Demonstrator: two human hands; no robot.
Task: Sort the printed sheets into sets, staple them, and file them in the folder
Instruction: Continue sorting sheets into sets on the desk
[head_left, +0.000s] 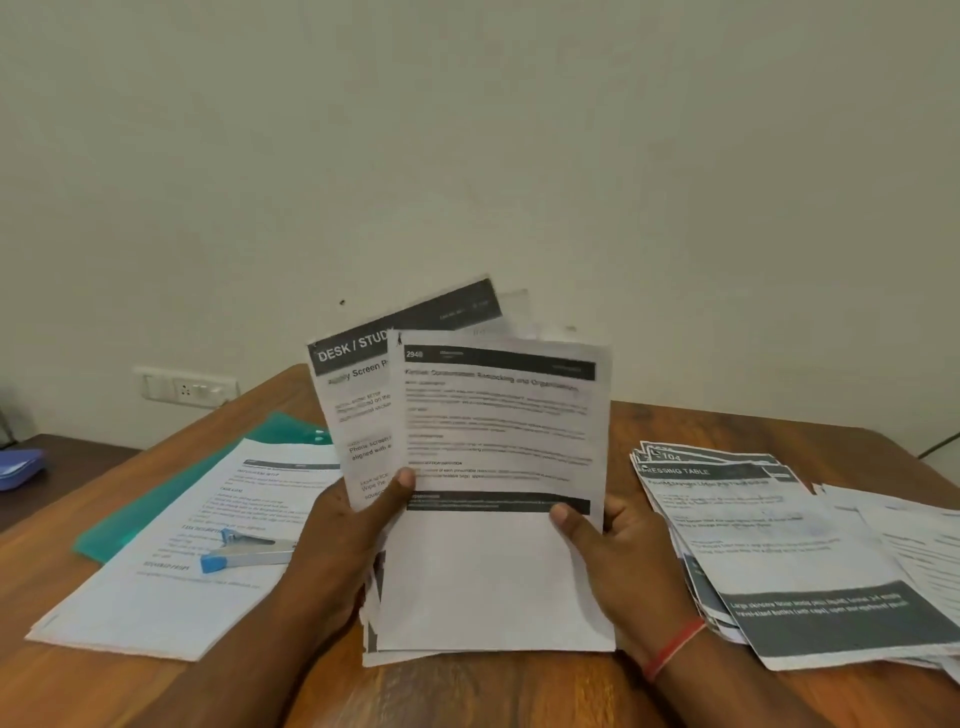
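I hold a fan of printed sheets (498, 452) upright over the wooden table (467, 691), bottom edges near the tabletop. My left hand (337, 535) grips the left side, thumb on the front sheet. My right hand (608, 540) grips the right edge, thumb on the front page. A sheet headed "DESK / STUDY" (363, 395) sticks out behind at the left. A blue and silver stapler (249, 551) lies on a stack of sheets (171, 561) at the left. A green folder (171, 493) lies under that stack. Another pile of sheets (779, 551) lies at the right.
More loose pages (924, 535) spread at the far right edge. A white wall socket (187, 387) sits on the wall behind the table's left corner. A lower dark side table with a blue object (21, 467) stands at the far left.
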